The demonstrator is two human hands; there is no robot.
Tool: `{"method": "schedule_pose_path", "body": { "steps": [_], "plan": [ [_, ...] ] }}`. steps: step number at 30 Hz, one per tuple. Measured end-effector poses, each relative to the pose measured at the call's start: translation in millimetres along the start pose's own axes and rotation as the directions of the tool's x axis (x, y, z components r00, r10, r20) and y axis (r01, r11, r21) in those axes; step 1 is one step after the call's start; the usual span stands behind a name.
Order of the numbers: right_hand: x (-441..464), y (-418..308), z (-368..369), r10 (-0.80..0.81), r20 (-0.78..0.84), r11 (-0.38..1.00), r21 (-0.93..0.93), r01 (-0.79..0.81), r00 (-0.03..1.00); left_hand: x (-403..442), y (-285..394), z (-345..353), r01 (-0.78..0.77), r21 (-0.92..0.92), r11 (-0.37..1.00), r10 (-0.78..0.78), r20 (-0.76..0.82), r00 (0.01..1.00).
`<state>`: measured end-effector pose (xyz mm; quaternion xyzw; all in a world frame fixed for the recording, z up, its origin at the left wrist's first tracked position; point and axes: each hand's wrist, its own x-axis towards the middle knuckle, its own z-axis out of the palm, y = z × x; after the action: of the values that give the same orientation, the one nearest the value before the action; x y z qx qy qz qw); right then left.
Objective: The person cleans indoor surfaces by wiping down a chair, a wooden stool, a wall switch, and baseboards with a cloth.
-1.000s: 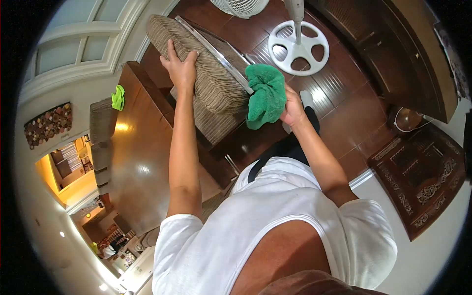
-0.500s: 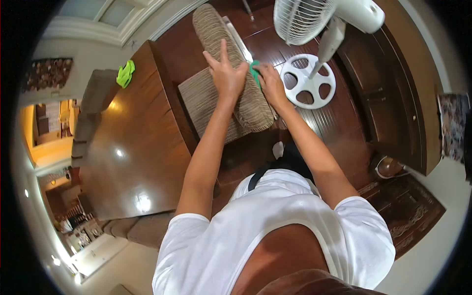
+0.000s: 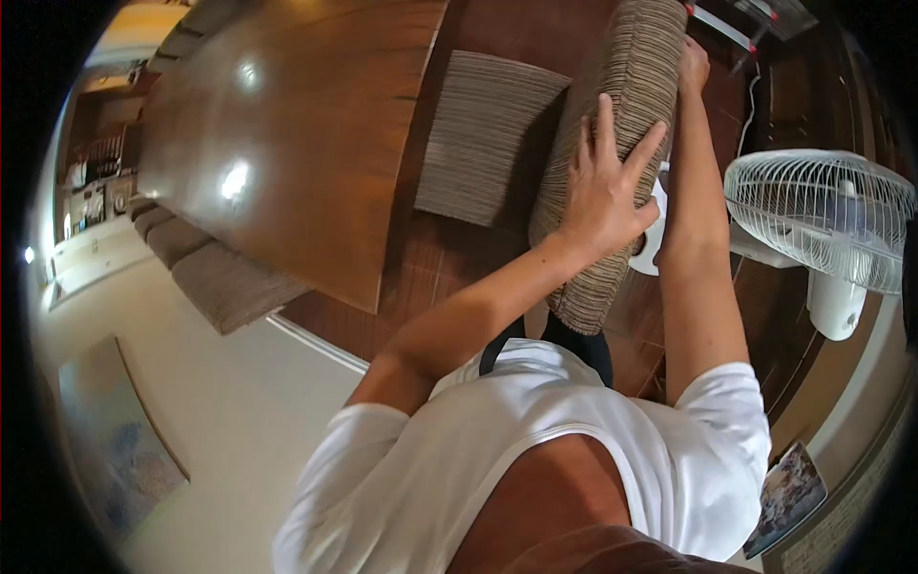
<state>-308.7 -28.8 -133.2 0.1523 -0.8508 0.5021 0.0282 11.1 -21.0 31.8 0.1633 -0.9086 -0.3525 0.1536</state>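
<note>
A chair with brown striped upholstery stands in front of me, its thick backrest (image 3: 641, 86) running away from my body. My left hand (image 3: 612, 191) lies on top of the backrest with its fingers spread and nothing in them. On the far right side of the backrest is my right hand (image 3: 693, 67), its fingers curled and their tips hidden. No green cloth shows there now. The chair's striped seat (image 3: 483, 143) is visible to the left of the backrest, beside the table.
A long polished wooden table (image 3: 316, 143) stands on the left, with a cushioned bench (image 3: 225, 277) at its near end. On the right is a white stand fan (image 3: 822, 220), its white base (image 3: 652, 234) partly behind the chair. Dark tiled floor (image 3: 430, 263) lies below.
My view has swung round, so the chair and fan sit farther right. My right hand reaches farther along the backrest, and the green cloth under it is out of sight. My left hand stays spread.
</note>
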Motion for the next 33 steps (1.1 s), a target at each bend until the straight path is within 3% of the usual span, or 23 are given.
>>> {"method": "schedule_pose_path", "body": {
  "steps": [1, 2, 3, 4, 5, 6, 7, 8, 9, 10, 12, 14, 16, 18, 19, 20, 21, 22, 24, 25, 29, 32, 33],
  "plan": [
    [11, 0, -10, 0.04, 0.048, 0.999, -0.01, -0.04, 0.998, 1, 2, -2, 0.003, 0.004, 1.0, -0.003, -0.012, 1.0],
    [14, 4, -7, 0.367, 0.154, 0.914, 0.125, -0.386, 0.917, 1, 5, -1, 0.0, -0.004, 1.0, 0.0, -0.006, 1.0],
    [18, 22, -5, 0.278, 0.168, 0.959, 0.011, -0.283, 0.946, 4, 4, 1, -0.003, 0.004, 1.0, 0.003, -0.018, 1.0],
    [13, 45, 1, 0.047, 0.171, 0.978, -0.211, -0.01, 0.984, 4, 5, 0, -0.035, 0.01, 0.999, 0.035, -0.031, 0.999],
    [2, 62, 5, -0.091, 0.177, 0.921, -0.358, 0.15, 0.98, 5, 2, 4, -0.09, -0.003, 0.996, 0.09, -0.054, 0.994],
    [-15, 74, 7, -0.15, 0.175, 0.882, -0.421, 0.212, 0.973, 5, 4, 7, -0.108, 0.014, 0.994, 0.108, -0.061, 0.992],
    [-34, 74, 12, -0.046, 0.034, 0.959, -0.279, 0.054, 0.998, 4, 10, 11, -0.09, 0.028, 0.996, 0.091, -0.056, 0.994],
    [-53, 88, 14, -0.144, 0.029, 0.945, -0.291, 0.147, 0.989, 3, 14, 12, -0.099, 0.058, 0.993, 0.102, -0.044, 0.994],
    [-73, 118, 26, -0.152, 0.13, 0.919, -0.346, 0.188, 0.98, -2, 13, 9, -0.105, 0.03, 0.994, 0.106, -0.041, 0.993],
    [-111, 90, 11, 0.011, 0.161, 0.992, -0.129, 0.01, 0.987, -6, 15, 7, -0.096, 0.038, 0.995, 0.098, -0.037, 0.995],
    [-181, 76, -21, -0.114, 0.264, 0.971, -0.174, 0.163, 0.958, -13, 19, 7, -0.104, 0.032, 0.994, 0.105, -0.043, 0.994],
    [-255, 23, -95, 0.32, 0.427, 0.945, -0.087, -0.314, 0.845, -20, 18, 5, -0.142, 0.001, 0.99, 0.141, -0.055, 0.988],
    [-318, 80, -96, 0.327, 0.516, 0.945, -0.177, -0.275, 0.792, -11, 8, 9, -0.137, -0.001, 0.991, 0.137, -0.029, 0.99],
    [-410, 104, -122, 0.33, 0.318, 0.939, -0.208, -0.274, 0.889, -11, 0, 13, -0.175, 0.003, 0.984, 0.175, -0.038, 0.984],
    [-457, 122, -137, 0.426, 0.285, 0.898, -0.244, -0.365, 0.859, -9, -7, 16, -0.212, 0.006, 0.977, 0.212, -0.051, 0.976],
    [-507, 120, -159, 0.372, 0.168, 0.918, -0.215, -0.335, 0.913, -11, -11, 17, -0.247, 0.011, 0.969, 0.248, -0.06, 0.967],
    [-549, 124, -178, 0.575, 0.225, 0.79, -0.402, -0.463, 0.786, -12, -9, 15, -0.219, 0.023, 0.975, 0.22, -0.028, 0.975],
    [-597, 141, -192, 0.674, 0.228, 0.707, -0.476, -0.524, 0.702, -13, -2, 12, -0.189, 0.039, 0.981, 0.189, 0.003, 0.982],
    [-694, 156, -217, 0.714, 0.128, 0.657, -0.461, -0.596, 0.688, -15, 2, 12, -0.155, 0.072, 0.985, 0.152, 0.038, 0.988],
    [-729, 148, -231, 0.841, 0.064, 0.499, -0.475, -0.725, 0.537, -15, 3, 11, -0.149, 0.087, 0.985, 0.146, 0.045, 0.988],
    [-845, 122, -264, 0.857, -0.067, 0.413, -0.503, -0.759, 0.51, -9, -7, 16, -0.175, 0.125, 0.977, 0.17, 0.044, 0.984],
    [-883, 102, -269, 0.956, -0.111, 0.191, -0.466, -0.864, 0.272, -11, -1, 11, -0.167, 0.148, 0.975, 0.16, 0.055, 0.986],
    [-890, 92, -269, 0.943, -0.196, 0.169, -0.417, -0.893, 0.27, -9, -4, 13, -0.175, 0.149, 0.973, 0.168, 0.056, 0.984]
  ]
}}
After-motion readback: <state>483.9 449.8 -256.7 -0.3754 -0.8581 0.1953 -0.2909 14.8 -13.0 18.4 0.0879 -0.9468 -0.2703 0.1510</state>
